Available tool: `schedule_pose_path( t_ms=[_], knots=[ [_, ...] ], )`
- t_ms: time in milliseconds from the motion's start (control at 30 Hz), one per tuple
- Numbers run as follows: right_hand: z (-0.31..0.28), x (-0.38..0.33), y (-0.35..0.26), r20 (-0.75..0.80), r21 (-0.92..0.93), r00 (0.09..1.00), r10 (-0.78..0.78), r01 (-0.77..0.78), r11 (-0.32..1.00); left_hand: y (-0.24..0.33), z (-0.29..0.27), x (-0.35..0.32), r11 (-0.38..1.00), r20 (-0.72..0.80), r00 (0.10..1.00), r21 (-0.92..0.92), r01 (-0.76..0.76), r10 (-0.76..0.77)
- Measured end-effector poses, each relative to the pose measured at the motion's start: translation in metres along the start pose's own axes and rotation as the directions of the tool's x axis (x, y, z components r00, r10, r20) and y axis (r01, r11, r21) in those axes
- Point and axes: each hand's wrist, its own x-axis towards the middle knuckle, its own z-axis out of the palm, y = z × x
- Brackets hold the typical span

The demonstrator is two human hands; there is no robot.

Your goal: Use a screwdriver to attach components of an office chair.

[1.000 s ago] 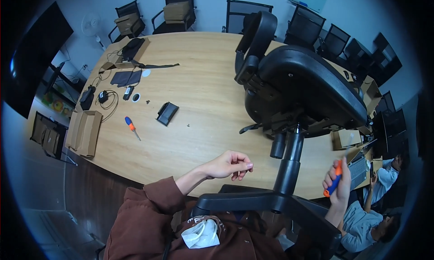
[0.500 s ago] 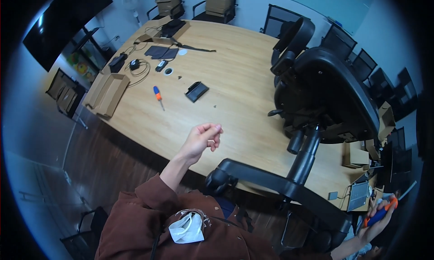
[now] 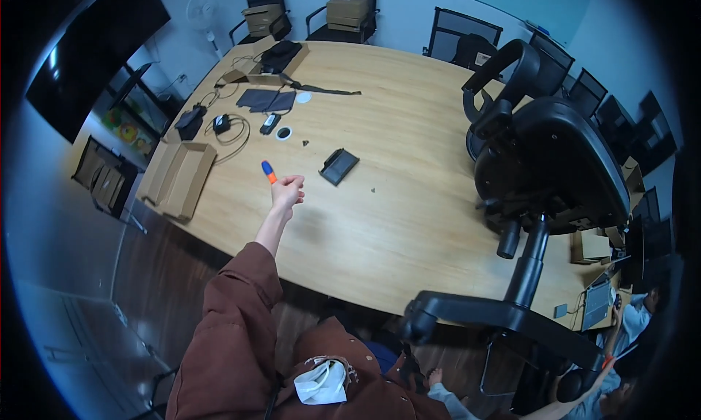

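Half-curled, the left hand (image 3: 288, 192) reaches over a blue-and-orange-handled screwdriver (image 3: 269, 172) lying on the smooth, pale wood-grain table (image 3: 409, 120); whether its fingers touch cannot be told. The right hand (image 3: 603, 369), its grip unclear, blurs near a rounded black swivel chair (image 3: 551, 157). An angular cardboard tray (image 3: 198, 190) sits left.

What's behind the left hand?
A screwdriver: its blue-and-orange handle shows past the left hand; its shaft is hidden. Whether the hand touches it, I can't tell.
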Motion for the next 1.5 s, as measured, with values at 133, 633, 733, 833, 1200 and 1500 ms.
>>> schedule_pose_path(
  t_ms=[133, 633, 733, 833, 1200, 1500],
  knots=[
    [-0.012, -0.029, 0.020, -0.141, -0.010, 0.988, 0.059, -0.061, 0.998, -0.010, -0.005, 0.120, 0.968, -0.119, 0.993, 0.251, 0.002, 0.028],
    [0.007, -0.161, 0.046, -0.374, -0.005, 0.922, 0.098, -0.108, 0.994, -0.043, 0.039, 0.268, 0.433, 0.236, 0.805, 0.743, -0.511, 0.544],
    [0.013, -0.168, 0.045, -0.351, -0.015, 0.932, 0.091, -0.103, 0.995, -0.050, 0.037, 0.268, 0.426, 0.243, 0.769, 0.715, -0.554, 0.592],
    [0.018, -0.173, 0.045, -0.415, -0.001, 0.902, 0.117, -0.129, 0.992, -0.058, 0.035, 0.271, 0.362, 0.250, 0.775, 0.773, -0.521, 0.581],
    [-0.012, -0.135, 0.056, -0.146, 0.199, 0.974, 0.174, -0.144, 0.970, 0.028, 0.078, 0.138, 0.943, 0.331, 0.889, -0.219, -0.252, 0.315],
    [0.005, -0.018, 0.034, 0.179, -0.253, 0.976, 0.124, -0.076, 0.964, 0.164, 0.202, -0.223, 0.974, 0.824, 0.531, -0.228, -0.006, 0.197]
  ],
)
